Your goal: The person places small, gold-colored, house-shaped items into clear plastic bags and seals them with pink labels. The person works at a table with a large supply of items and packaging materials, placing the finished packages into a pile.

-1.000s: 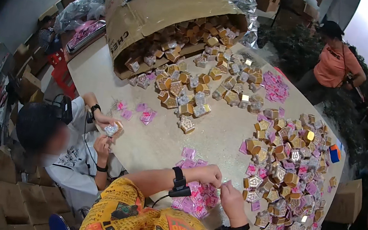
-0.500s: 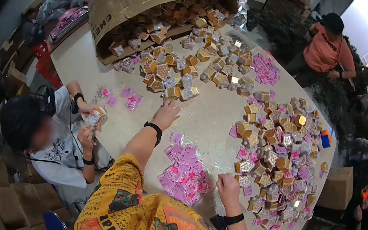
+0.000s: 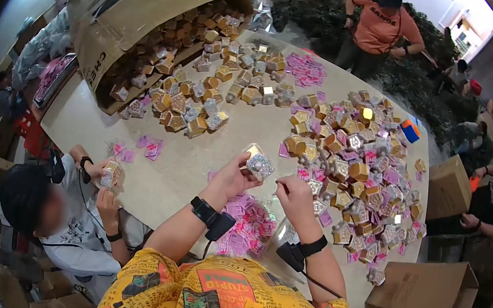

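My left hand is raised over the table and grips a small shiny gold-and-silver box. My right hand is just right of that box, thumb and forefinger pinched together near its lower side; whether a tag is between them I cannot tell. Below both hands lies a heap of pink tags on the tan table. Both wrists wear black bands. A large spread of gold boxes with pink tags lies to the right.
A big tipped cardboard carton spills gold boxes at the far left. A seated person at my left handles a small box. Another person stands beyond the table. Cardboard boxes sit at the right.
My left hand reached out to the boxes, then came back up holding one gold box. My right hand rose from the table's right side to meet it.
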A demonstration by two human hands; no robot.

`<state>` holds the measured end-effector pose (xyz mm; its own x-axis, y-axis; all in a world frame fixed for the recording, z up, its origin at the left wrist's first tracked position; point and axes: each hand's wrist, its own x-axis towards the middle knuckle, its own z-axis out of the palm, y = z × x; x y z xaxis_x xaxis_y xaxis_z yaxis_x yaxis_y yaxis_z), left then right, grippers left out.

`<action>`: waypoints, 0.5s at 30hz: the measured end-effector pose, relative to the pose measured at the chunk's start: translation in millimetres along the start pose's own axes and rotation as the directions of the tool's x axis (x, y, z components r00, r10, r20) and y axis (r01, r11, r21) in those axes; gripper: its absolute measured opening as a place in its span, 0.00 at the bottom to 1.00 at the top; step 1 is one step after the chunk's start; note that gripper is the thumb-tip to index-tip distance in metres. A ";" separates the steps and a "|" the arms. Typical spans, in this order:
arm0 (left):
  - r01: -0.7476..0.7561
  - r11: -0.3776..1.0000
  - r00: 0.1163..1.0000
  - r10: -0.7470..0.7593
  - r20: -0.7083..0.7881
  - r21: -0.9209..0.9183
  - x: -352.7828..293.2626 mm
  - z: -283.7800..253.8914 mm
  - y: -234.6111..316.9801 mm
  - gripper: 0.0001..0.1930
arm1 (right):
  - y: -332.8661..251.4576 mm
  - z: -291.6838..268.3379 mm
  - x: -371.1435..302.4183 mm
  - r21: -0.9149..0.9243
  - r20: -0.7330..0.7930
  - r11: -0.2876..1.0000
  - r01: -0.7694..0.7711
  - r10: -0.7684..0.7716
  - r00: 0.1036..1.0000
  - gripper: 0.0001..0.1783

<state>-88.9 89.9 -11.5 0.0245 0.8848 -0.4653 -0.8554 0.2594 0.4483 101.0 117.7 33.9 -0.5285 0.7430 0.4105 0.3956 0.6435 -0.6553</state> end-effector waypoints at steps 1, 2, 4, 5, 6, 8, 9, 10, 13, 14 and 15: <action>0.015 1.000 1.000 -0.015 -0.002 -0.024 2.2 -1.3 -4.3 0.20 | -2.2 -1.8 -1.0 -0.017 -0.001 1.000 0.002 -0.002 1.000 0.04; 0.038 0.999 0.999 -0.038 -0.007 -0.028 1.3 0.3 -6.8 0.21 | -4.2 -3.9 -2.0 -0.034 -0.003 0.999 0.005 -0.005 1.000 0.04; 0.080 0.996 0.997 -0.080 -0.018 -0.036 -0.9 3.0 -9.8 0.22 | -7.0 -6.7 -4.8 -0.074 -0.023 0.997 0.023 -0.025 0.999 0.04; 0.101 0.994 0.995 -0.101 -0.005 -0.043 -2.4 4.0 -11.2 0.22 | -7.5 -7.2 -6.8 -0.083 -0.032 0.996 0.019 -0.021 0.999 0.04; 0.122 0.991 0.993 -0.121 0.006 -0.052 -4.5 3.6 -13.0 0.23 | -8.4 -7.4 -8.7 -0.091 -0.039 0.996 0.014 -0.018 0.999 0.04; 0.149 0.986 0.989 -0.147 0.026 -0.068 -6.0 2.3 -16.8 0.24 | -11.6 -8.9 -10.4 -0.113 -0.038 0.993 0.030 -0.034 0.999 0.04; 0.156 0.985 0.988 -0.154 0.032 -0.077 -6.3 1.1 -18.7 0.24 | -13.3 -8.9 -11.2 -0.122 -0.036 0.992 0.037 -0.042 0.998 0.04; 0.162 0.983 0.986 -0.159 0.038 -0.087 -6.6 0.0 -20.0 0.24 | -15.0 -8.7 -11.6 -0.129 -0.034 0.991 0.044 -0.049 0.998 0.04; 0.162 0.984 0.987 -0.160 0.027 -0.071 -10.6 0.0 -21.1 0.24 | -19.6 -8.1 -12.7 -0.142 -0.027 0.988 0.063 -0.067 0.997 0.04; 0.162 0.985 0.987 -0.160 0.025 -0.066 -12.0 0.7 -21.1 0.24 | -20.9 -7.9 -13.0 -0.140 -0.025 0.988 0.068 -0.072 0.997 0.04; 0.160 0.985 0.987 -0.158 0.022 -0.062 -13.5 1.1 -21.1 0.24 | -22.1 -7.7 -13.2 -0.137 -0.021 0.988 0.074 -0.077 0.997 0.04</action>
<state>-70.6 72.9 -13.8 0.1714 0.8410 -0.5132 -0.8708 0.3730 0.3204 105.0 95.1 47.9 -0.5415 0.6947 0.4735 0.4546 0.7157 -0.5302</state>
